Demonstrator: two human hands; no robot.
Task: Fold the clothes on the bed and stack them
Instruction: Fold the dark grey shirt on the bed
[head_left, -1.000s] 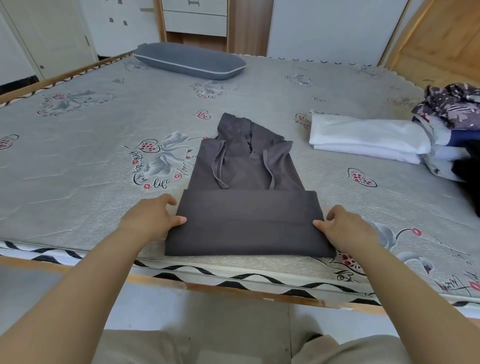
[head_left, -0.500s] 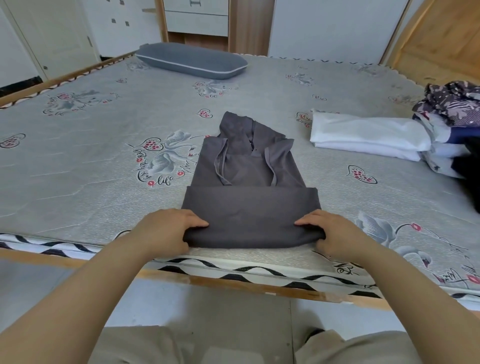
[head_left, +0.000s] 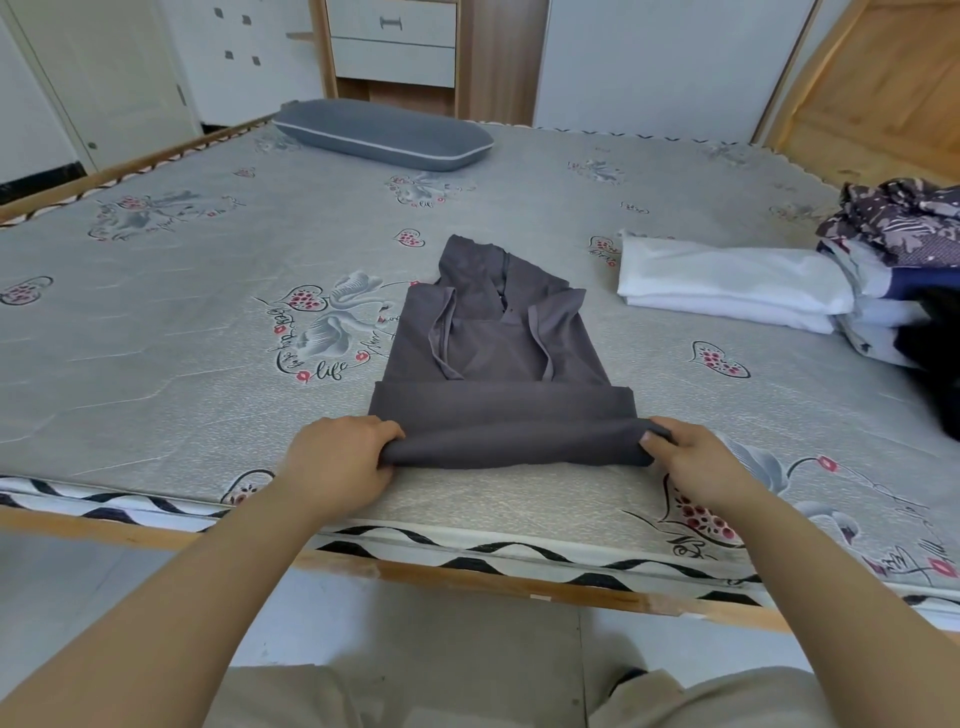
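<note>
Head cam: dark grey hoodie lies mid-bed on the mattress, bottom already doubled up. My left hand and right hand pinch the near fold's corners, which have rolled further up since half a second ago. Hood points to 12 o'clock, long axis running 6 to 12.

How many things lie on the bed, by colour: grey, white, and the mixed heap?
Grey: 2, the hoodie and the pillow
White: 1, the folded cloth
Mixed heap: 1
Total: 4
</note>
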